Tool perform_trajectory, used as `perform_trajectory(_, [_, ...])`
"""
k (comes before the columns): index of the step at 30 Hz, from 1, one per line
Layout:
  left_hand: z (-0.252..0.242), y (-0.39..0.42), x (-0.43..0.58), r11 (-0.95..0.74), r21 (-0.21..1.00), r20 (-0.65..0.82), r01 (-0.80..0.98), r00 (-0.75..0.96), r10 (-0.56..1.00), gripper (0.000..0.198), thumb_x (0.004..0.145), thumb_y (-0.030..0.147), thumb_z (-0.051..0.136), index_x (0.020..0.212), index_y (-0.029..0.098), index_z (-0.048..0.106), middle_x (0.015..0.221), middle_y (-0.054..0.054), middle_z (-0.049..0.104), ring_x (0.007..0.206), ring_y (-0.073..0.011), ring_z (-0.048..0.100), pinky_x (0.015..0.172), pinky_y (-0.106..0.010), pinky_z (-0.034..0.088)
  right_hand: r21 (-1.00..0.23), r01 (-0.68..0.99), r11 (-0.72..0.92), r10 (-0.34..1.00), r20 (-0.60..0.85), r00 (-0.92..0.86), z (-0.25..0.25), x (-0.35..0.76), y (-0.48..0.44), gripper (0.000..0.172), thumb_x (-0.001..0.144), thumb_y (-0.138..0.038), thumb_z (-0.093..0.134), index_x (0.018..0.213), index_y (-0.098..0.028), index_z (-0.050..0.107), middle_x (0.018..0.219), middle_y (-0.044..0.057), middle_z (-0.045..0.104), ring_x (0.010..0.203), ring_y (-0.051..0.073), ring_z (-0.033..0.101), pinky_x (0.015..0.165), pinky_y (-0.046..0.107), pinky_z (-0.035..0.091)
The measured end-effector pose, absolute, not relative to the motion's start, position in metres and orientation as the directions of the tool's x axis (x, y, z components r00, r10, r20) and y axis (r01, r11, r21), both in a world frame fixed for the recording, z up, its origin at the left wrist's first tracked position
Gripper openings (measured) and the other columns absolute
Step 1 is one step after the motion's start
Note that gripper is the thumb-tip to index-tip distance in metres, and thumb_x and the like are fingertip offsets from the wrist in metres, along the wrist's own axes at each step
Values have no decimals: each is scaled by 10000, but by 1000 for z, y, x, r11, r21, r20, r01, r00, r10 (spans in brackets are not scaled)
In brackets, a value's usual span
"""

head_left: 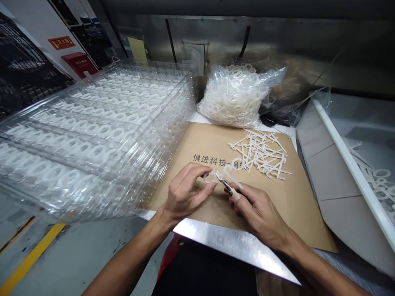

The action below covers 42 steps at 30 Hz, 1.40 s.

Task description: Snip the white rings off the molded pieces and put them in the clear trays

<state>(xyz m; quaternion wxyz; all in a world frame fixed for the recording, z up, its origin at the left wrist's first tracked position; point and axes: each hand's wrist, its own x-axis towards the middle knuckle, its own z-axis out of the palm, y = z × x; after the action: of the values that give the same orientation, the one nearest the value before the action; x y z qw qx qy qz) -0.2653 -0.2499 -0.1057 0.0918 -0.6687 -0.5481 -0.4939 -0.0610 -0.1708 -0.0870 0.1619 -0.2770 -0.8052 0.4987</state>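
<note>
My left hand (189, 190) pinches one ring of a white plastic moulded piece (227, 169), which has a ring at each end and a thin stem branching off. My right hand (256, 209) is closed round a small pair of nippers (226, 185) with metal jaws and a pale handle. The tips of the nippers touch the piece beside the left ring; whether the blades are closed on it I cannot tell. Both hands are above a brown cardboard sheet (197, 213) with printed characters. Beyond the right hand lies a loose pile of white plastic sprues (265, 152).
Stacked clear trays (92, 135) filled with rows of white rings stand at the left. At the back sits a clear bag (236, 98) stuffed with white rings. A white bin (348, 164) at the right holds more white pieces. The table's metal edge (234, 246) runs in front.
</note>
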Motion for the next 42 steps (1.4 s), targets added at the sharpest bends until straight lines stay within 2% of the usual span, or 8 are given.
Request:
perform_trajectory(17, [-107, -250, -266, -399, 447, 741, 800, -81, 667, 313, 837, 130, 731, 1132, 132, 627, 924, -73, 686, 861, -167, 647, 788, -304, 559, -877, 294, 380, 600, -9, -800, -85, -64, -171, 297, 1048, -381, 387, 929, -194, 584, 776, 6, 597, 668, 144, 534, 601, 264, 398])
perform_trajectory(23, [-106, -249, -266, -412, 456, 741, 789, -81, 666, 302, 848, 139, 725, 1132, 134, 624, 897, -65, 673, 845, -163, 641, 773, -303, 555, -837, 299, 458, 586, 31, -810, -90, -65, -173, 314, 1050, -350, 340, 877, -190, 547, 715, -4, 527, 631, 149, 485, 607, 284, 374])
perform_trajectory(28, [-105, -249, -267, -422, 467, 736, 777, -77, 672, 267, 854, 136, 717, 1106, 122, 630, 866, -61, 664, 820, -157, 643, 754, -294, 549, -819, 311, 483, 580, 34, -814, -96, -65, -176, 332, 1048, -338, 312, 837, -193, 522, 727, 10, 538, 636, 158, 488, 624, 297, 383])
perform_trajectory(38, [-108, -249, -268, -385, 455, 729, 803, -88, 679, 268, 881, 165, 683, 1144, 162, 627, 966, -78, 713, 884, -169, 671, 805, -317, 575, -821, 336, 461, 602, 11, -799, -97, -69, -174, 363, 1054, -382, 322, 861, -190, 562, 688, 4, 539, 610, 159, 492, 597, 285, 396])
perform_trajectory(42, [-102, -250, -267, -365, 524, 710, 769, -159, 686, 254, 895, 170, 664, 1147, 177, 635, 956, -69, 706, 890, -171, 665, 795, -322, 569, -850, 294, 437, 589, 23, -808, -96, -67, -175, 381, 1059, -409, 318, 842, -195, 547, 700, 1, 545, 629, 159, 514, 621, 287, 403])
